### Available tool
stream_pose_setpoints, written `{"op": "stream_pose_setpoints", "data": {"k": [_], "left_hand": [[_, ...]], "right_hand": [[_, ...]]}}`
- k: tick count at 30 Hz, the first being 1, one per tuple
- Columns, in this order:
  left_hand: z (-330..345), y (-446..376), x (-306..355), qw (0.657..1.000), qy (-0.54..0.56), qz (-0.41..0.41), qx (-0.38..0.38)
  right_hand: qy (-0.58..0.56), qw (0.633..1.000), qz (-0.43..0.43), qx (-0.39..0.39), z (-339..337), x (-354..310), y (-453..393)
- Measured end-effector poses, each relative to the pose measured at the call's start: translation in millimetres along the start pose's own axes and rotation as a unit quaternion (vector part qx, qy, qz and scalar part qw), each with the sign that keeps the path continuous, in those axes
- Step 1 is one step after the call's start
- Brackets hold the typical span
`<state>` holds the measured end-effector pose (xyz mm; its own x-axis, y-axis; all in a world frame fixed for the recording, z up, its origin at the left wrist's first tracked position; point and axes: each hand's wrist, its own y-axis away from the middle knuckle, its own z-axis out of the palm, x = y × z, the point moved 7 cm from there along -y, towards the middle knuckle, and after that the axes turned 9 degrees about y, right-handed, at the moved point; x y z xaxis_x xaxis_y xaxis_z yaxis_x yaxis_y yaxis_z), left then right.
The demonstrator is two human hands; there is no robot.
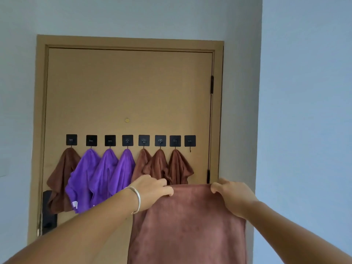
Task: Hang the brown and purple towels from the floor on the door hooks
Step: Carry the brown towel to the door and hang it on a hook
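I hold a brown towel spread out in front of the door, its top edge level just below the row of black square hooks. My left hand, with a silver bangle on the wrist, pinches the towel's top left corner. My right hand grips the top right corner. Several hooks carry towels: a brown towel at the far left, three purple towels beside it, then three brown towels. The rightmost hook is bare.
A black door lock and handle sits at the door's lower left. Black hinges run down the right side of the tan frame. Pale blue wall surrounds the door, with a wall corner jutting forward on the right.
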<state>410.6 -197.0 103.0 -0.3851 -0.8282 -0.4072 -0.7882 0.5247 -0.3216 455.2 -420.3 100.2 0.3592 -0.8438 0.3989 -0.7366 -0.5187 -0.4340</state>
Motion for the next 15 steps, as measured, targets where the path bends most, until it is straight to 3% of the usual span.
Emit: {"op": "stream_pose_setpoints", "data": {"k": [7,15], "left_hand": [[36,-100,-68,0.997,0.054,-0.045,0.02],[54,-199,-116,0.993,0.038,-0.097,0.063]], "right_hand": [[0.038,0.998,0.047,-0.014,25,25,-91],[0.09,0.993,0.072,0.011,47,60,-188]]}}
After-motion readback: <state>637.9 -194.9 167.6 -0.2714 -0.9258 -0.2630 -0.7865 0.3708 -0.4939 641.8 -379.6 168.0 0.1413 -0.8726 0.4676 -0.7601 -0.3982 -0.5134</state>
